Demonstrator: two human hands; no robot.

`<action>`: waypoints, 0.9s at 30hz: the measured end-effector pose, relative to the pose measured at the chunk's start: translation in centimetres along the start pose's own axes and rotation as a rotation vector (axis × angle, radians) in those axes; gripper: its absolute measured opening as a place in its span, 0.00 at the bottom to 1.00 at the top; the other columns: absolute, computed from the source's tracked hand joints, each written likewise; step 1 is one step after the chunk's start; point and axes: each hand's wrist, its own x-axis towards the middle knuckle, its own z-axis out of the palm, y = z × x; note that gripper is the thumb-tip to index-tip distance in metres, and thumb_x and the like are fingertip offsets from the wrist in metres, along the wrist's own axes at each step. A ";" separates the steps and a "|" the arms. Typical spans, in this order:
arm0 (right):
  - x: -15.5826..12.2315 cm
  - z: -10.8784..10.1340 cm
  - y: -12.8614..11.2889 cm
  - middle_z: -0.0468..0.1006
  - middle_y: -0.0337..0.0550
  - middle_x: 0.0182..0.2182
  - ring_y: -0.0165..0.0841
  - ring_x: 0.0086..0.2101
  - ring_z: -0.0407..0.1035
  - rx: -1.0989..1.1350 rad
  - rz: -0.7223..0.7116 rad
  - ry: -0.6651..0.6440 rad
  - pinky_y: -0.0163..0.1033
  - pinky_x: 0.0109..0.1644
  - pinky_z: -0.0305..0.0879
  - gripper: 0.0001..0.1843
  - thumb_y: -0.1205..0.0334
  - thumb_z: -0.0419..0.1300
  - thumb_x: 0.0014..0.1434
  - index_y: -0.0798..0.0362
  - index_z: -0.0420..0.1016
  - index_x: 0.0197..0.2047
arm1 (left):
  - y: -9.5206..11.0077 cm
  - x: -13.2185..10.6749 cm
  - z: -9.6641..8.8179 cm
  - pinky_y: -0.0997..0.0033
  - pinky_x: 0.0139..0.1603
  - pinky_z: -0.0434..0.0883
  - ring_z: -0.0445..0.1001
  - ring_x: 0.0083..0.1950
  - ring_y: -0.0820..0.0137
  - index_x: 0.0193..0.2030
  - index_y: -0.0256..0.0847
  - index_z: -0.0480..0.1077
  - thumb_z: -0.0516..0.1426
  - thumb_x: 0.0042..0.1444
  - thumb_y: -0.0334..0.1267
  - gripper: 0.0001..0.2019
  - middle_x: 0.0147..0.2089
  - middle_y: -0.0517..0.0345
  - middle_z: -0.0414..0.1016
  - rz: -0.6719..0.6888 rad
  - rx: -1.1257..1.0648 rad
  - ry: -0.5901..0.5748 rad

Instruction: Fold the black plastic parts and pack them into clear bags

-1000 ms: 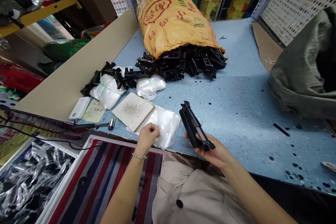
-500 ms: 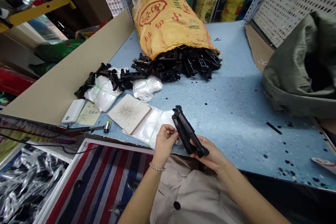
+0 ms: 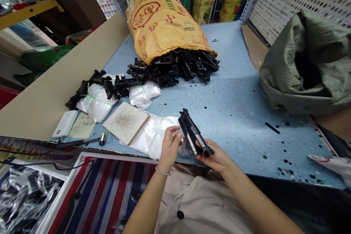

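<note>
My right hand [image 3: 215,155] is closed around the lower end of a long black plastic part [image 3: 193,131], which is tilted above the table's front edge. Beside the part's left side, my left hand [image 3: 171,142] has its fingers curled and thumb pressed to them; what is in that pinch is too small to make out. Under and behind the left hand lies a flat stack of clear plastic bags [image 3: 155,135] tied with green string. A square board [image 3: 126,121] with specks on its face rests partly on this stack.
A yellow woven sack [image 3: 167,25] spills several black plastic parts [image 3: 164,73] onto the blue table [image 3: 233,109]. Tied bag bundles [image 3: 95,102], a white power bank [image 3: 65,124] and a black tool [image 3: 85,141] lie left. A grey-green sack [image 3: 296,69] stands open at right.
The view has shifted slightly, so the table's contents sit further left. The black part has rolled a little in my right hand, and its side catches more light. My left hand stays beside it.
</note>
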 end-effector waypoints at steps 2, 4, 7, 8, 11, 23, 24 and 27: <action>0.9 0.2 0.5 0.80 0.43 0.28 0.28 0.26 0.73 0.097 0.008 -0.003 0.27 0.23 0.70 0.07 0.65 0.70 0.47 0.57 0.78 0.30 | -0.4 0.2 -0.1 0.75 0.35 0.67 0.68 0.30 0.76 0.50 0.42 0.62 0.59 0.55 0.48 0.20 0.30 0.65 0.67 0.004 -0.008 0.080; 1.5 0.0 0.8 0.81 0.44 0.32 0.28 0.28 0.74 0.181 0.026 -0.024 0.26 0.24 0.70 0.08 0.65 0.70 0.47 0.57 0.78 0.31 | -1.0 0.1 -0.5 0.73 0.40 0.68 0.71 0.35 0.74 0.50 0.41 0.62 0.63 0.50 0.46 0.24 0.36 0.61 0.71 -0.011 -0.024 0.112; 1.4 -0.5 0.8 0.80 0.47 0.42 0.26 0.30 0.74 0.214 0.034 -0.053 0.25 0.26 0.70 0.08 0.66 0.68 0.50 0.57 0.78 0.36 | -1.7 -0.3 -1.0 0.71 0.41 0.68 0.72 0.36 0.71 0.41 0.38 0.67 0.64 0.48 0.45 0.18 0.36 0.57 0.74 -0.078 -0.037 0.089; 1.1 -0.6 0.8 0.79 0.49 0.45 0.26 0.31 0.73 0.194 0.025 -0.056 0.25 0.26 0.71 0.09 0.66 0.67 0.52 0.57 0.77 0.38 | -1.8 -0.5 -1.1 0.72 0.38 0.68 0.71 0.34 0.72 0.36 0.38 0.68 0.63 0.49 0.46 0.15 0.32 0.58 0.74 -0.097 -0.016 0.093; 0.3 -0.6 0.8 0.80 0.48 0.41 0.27 0.30 0.73 0.074 -0.004 -0.046 0.27 0.26 0.70 0.10 0.66 0.67 0.53 0.57 0.78 0.40 | -1.6 -0.7 -0.9 0.75 0.29 0.61 0.63 0.25 0.75 0.24 0.39 0.64 0.63 0.47 0.44 0.14 0.22 0.65 0.66 -0.072 0.199 0.176; -2.2 -1.5 -3.2 0.79 0.49 0.42 0.29 0.31 0.72 -0.070 -0.162 0.147 0.27 0.24 0.67 0.16 0.62 0.70 0.49 0.56 0.79 0.42 | 0.9 0.5 -0.5 0.73 0.33 0.64 0.65 0.29 0.74 0.28 0.40 0.64 0.63 0.46 0.42 0.12 0.27 0.64 0.67 -0.058 -0.027 0.060; -2.3 -1.4 -3.1 0.79 0.48 0.39 0.29 0.30 0.71 -0.093 -0.148 0.120 0.28 0.23 0.67 0.15 0.62 0.70 0.50 0.56 0.79 0.42 | 0.8 0.5 -0.1 0.73 0.34 0.64 0.65 0.30 0.74 0.27 0.40 0.66 0.64 0.46 0.41 0.11 0.28 0.63 0.66 -0.009 0.058 0.067; -2.3 -0.7 -2.4 0.76 0.41 0.25 0.26 0.23 0.66 -0.162 -0.124 0.040 0.29 0.22 0.65 0.12 0.61 0.70 0.50 0.58 0.80 0.37 | 0.3 0.6 1.3 0.74 0.33 0.62 0.64 0.32 0.73 0.21 0.39 0.65 0.64 0.45 0.35 0.11 0.29 0.62 0.63 0.137 0.294 0.042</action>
